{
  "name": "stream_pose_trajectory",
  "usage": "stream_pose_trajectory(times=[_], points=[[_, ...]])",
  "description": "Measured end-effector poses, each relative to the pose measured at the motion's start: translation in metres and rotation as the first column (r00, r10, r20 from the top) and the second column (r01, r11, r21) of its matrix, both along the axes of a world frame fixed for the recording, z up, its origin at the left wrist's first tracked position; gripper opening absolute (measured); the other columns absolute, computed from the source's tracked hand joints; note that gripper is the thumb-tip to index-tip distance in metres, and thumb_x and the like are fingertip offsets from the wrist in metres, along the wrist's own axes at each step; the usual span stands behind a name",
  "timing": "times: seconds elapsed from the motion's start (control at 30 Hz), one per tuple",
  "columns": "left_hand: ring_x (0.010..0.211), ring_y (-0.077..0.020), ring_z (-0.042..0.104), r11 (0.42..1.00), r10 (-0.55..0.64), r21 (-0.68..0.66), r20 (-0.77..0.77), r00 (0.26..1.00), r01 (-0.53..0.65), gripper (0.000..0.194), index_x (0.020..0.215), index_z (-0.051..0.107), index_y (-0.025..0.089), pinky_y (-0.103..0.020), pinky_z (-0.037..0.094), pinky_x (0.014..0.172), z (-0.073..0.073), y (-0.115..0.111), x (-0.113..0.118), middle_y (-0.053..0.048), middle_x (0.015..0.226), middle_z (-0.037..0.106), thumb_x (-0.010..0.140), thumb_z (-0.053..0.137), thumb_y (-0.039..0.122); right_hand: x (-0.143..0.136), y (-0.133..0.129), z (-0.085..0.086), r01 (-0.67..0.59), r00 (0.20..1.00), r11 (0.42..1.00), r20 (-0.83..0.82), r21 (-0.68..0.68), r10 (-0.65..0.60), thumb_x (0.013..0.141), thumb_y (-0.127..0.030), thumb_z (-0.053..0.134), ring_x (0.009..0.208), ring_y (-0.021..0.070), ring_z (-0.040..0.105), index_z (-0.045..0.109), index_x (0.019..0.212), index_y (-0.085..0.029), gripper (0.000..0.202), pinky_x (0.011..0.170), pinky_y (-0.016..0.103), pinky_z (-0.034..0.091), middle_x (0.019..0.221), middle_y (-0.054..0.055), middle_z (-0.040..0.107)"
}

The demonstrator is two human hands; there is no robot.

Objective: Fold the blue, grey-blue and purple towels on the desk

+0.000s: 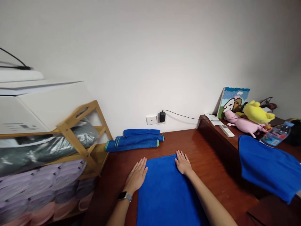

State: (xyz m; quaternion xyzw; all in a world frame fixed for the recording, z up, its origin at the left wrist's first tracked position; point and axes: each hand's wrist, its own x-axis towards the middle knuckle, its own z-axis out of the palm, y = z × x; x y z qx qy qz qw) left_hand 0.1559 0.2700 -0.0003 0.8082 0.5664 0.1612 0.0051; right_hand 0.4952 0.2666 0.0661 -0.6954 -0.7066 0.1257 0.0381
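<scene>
A blue towel (pixel 164 191) lies spread flat on the reddish-brown wooden table (pixel 211 166), running off the bottom of the view. My left hand (pixel 137 174) rests flat at its far left corner, fingers stretched out. A watch (pixel 124 196) is on that wrist. At the far right corner, my right hand (pixel 182 162) lies flat with its fingers extended, touching the towel's edge. Neither hand grips anything. Beyond them, by the wall, are rolled or folded blue towels (pixel 134 142), some with green edging.
On the left stands a wooden rack (pixel 94 147) with a white box (pixel 47 103) on top. A raised ledge on the right holds a remote control (pixel 226 130), a pink plush toy (pixel 244 122), a plastic bottle (pixel 277 135) and another blue towel (pixel 268 166). An adapter (pixel 162 116) sits in the wall socket.
</scene>
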Motion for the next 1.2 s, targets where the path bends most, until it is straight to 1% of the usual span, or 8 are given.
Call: stream_pose_trajectory(times=[0.17, 0.33, 0.43, 0.63, 0.73, 0.97, 1.1, 1.2], points=[[0.156, -0.0218, 0.042, 0.998, -0.018, 0.06, -0.014, 1.0, 0.018, 0.063, 0.165, 0.034, 0.021, -0.044, 0.033, 0.13, -0.008, 0.002, -0.001, -0.008, 0.168, 0.045, 0.109, 0.024, 0.047, -0.081, -0.012, 0.008, -0.154, 0.984, 0.951, -0.051, 0.269, 0.173, 0.111, -0.043, 0.02, 0.165, 0.0248, 0.015, 0.028, 0.169, -0.016, 0.065, 0.134, 0.048, 0.007, 0.175, 0.008, 0.023], [0.157, -0.0242, 0.04, 0.999, -0.022, 0.031, -0.045, 0.999, 0.023, 0.064, 0.164, 0.038, 0.016, -0.047, 0.033, 0.13, -0.012, 0.008, -0.003, -0.011, 0.169, 0.044, 0.108, 0.022, 0.043, -0.155, -0.016, -0.006, -0.326, 0.916, 0.913, -0.156, 0.247, 0.369, 0.112, -0.051, 0.023, 0.162, 0.0224, 0.024, 0.03, 0.168, -0.017, 0.067, 0.133, 0.047, 0.015, 0.172, 0.009, 0.034], [0.157, -0.0248, 0.04, 0.999, -0.008, 0.037, -0.026, 1.0, 0.009, 0.064, 0.165, 0.036, 0.017, -0.048, 0.033, 0.13, -0.009, 0.009, -0.003, -0.011, 0.168, 0.047, 0.108, 0.022, 0.044, -0.125, -0.008, -0.009, -0.239, 0.951, 0.953, -0.155, 0.185, 0.268, 0.111, -0.052, 0.022, 0.164, 0.0222, 0.019, 0.029, 0.169, -0.017, 0.068, 0.134, 0.047, 0.012, 0.174, 0.008, 0.028], [0.158, -0.0231, 0.038, 1.0, 0.004, -0.02, -0.013, 1.0, -0.004, 0.065, 0.166, 0.035, 0.018, -0.048, 0.03, 0.131, -0.003, 0.005, 0.003, -0.009, 0.169, 0.044, 0.108, 0.019, 0.044, -0.008, 0.008, -0.007, 0.014, 0.998, 0.999, -0.068, 0.052, -0.01, 0.111, -0.048, 0.015, 0.165, 0.0195, 0.013, 0.019, 0.171, -0.018, 0.067, 0.133, 0.044, 0.005, 0.177, 0.004, 0.018], [0.16, -0.0222, 0.034, 0.997, 0.011, -0.071, -0.012, 1.0, -0.012, 0.067, 0.166, 0.034, 0.016, -0.046, 0.027, 0.133, 0.0, 0.006, 0.003, -0.009, 0.172, 0.04, 0.108, 0.018, 0.045, 0.014, 0.013, -0.007, 0.023, 0.998, 1.0, -0.061, 0.021, -0.022, 0.111, -0.049, 0.013, 0.165, 0.0163, 0.01, 0.016, 0.172, -0.018, 0.068, 0.133, 0.039, 0.003, 0.177, 0.002, 0.014], [0.16, -0.0248, 0.033, 0.994, 0.008, -0.111, 0.01, 1.0, -0.007, 0.066, 0.167, 0.031, 0.019, -0.049, 0.032, 0.13, 0.028, 0.003, 0.006, -0.012, 0.173, 0.035, 0.109, 0.022, 0.048, -0.001, -0.016, 0.016, 0.062, 0.99, 0.992, -0.133, 0.112, -0.047, 0.112, -0.045, 0.015, 0.165, 0.019, 0.009, 0.019, 0.171, -0.015, 0.067, 0.134, 0.041, 0.006, 0.178, 0.004, 0.015], [0.162, -0.0242, 0.031, 0.993, -0.074, 0.091, -0.01, 0.997, 0.074, 0.059, 0.164, 0.04, 0.02, -0.048, 0.028, 0.132, 0.032, -0.042, 0.06, -0.01, 0.175, 0.033, 0.108, 0.027, 0.037, -0.047, -0.069, 0.008, -0.067, 0.982, 0.959, -0.151, 0.274, 0.112, 0.112, -0.038, 0.021, 0.165, 0.0209, 0.015, 0.028, 0.169, -0.016, 0.062, 0.134, 0.043, 0.01, 0.175, 0.005, 0.024], [0.159, -0.0246, 0.036, 0.992, -0.093, 0.075, -0.053, 0.994, 0.096, 0.059, 0.162, 0.044, 0.018, -0.049, 0.03, 0.131, 0.021, -0.082, 0.098, -0.01, 0.17, 0.041, 0.106, 0.028, 0.029, -0.076, -0.098, -0.005, -0.218, 0.955, 0.943, -0.142, 0.251, 0.259, 0.111, -0.037, 0.026, 0.164, 0.0218, 0.02, 0.03, 0.169, -0.019, 0.06, 0.134, 0.045, 0.014, 0.174, 0.005, 0.029]])
